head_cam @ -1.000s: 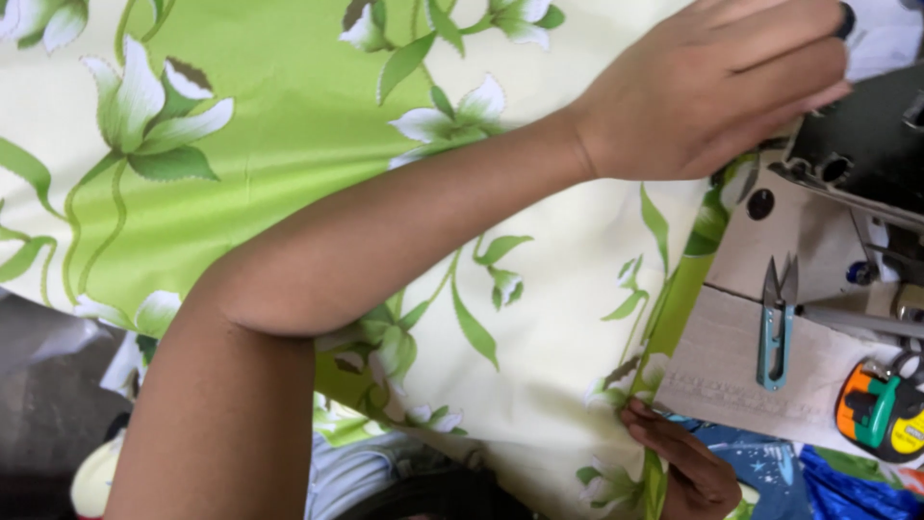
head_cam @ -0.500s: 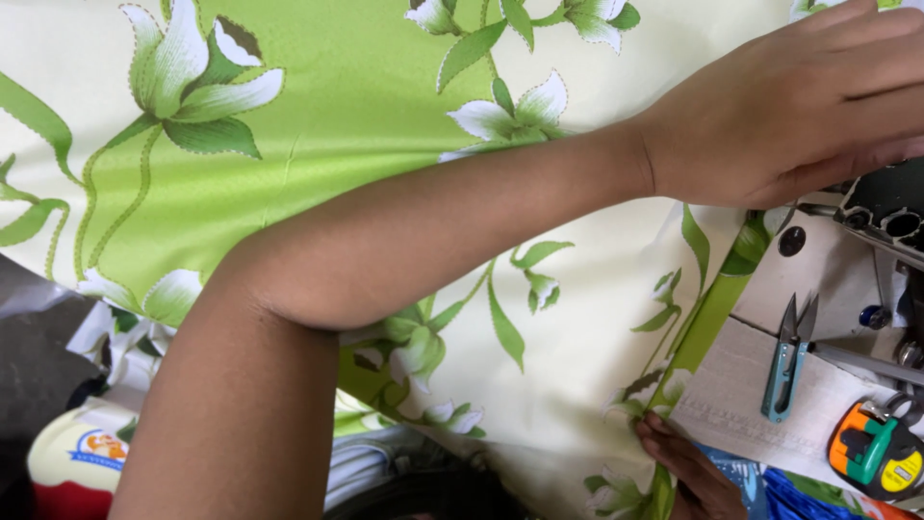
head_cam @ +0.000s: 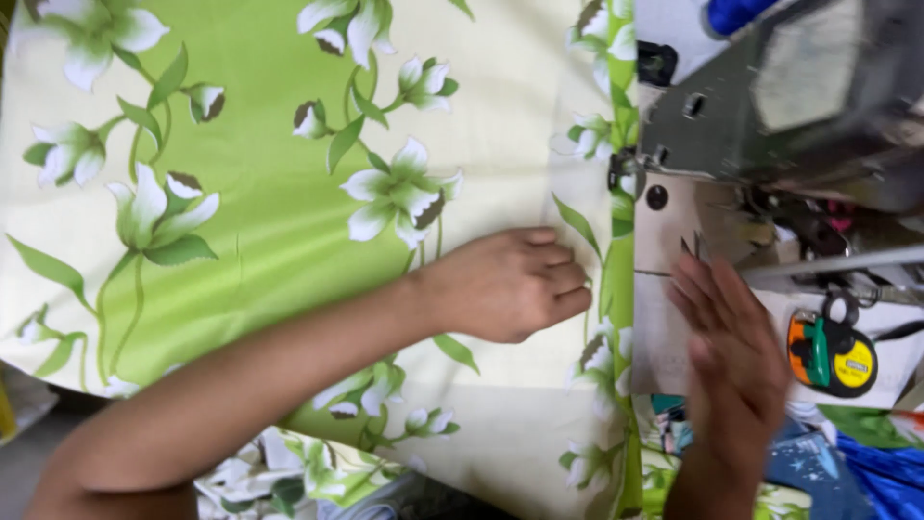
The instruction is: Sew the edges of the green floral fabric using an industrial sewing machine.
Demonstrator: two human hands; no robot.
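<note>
A green and cream cloth printed with white flowers (head_cam: 289, 193) lies spread over the table. My left hand (head_cam: 505, 284) rests flat on it, fingers together, pressing the cloth close to its green edge strip (head_cam: 621, 289). My right hand (head_cam: 727, 351) lies open and flat on the pale machine bed (head_cam: 659, 337) just right of that edge, fingers pointing up toward the sewing machine head (head_cam: 789, 106). It is blurred by motion. Neither hand holds anything.
A round yellow, green and orange tape measure (head_cam: 833, 351) sits on the bed right of my right hand. Blue cloth (head_cam: 847, 472) lies at the lower right. More flowered cloth hangs folded below the table edge (head_cam: 289, 472).
My left hand has drawn back from the machine at the upper right onto the cloth. My right hand has risen from the lower edge onto the machine bed, covering where the snips lay. The view has shifted.
</note>
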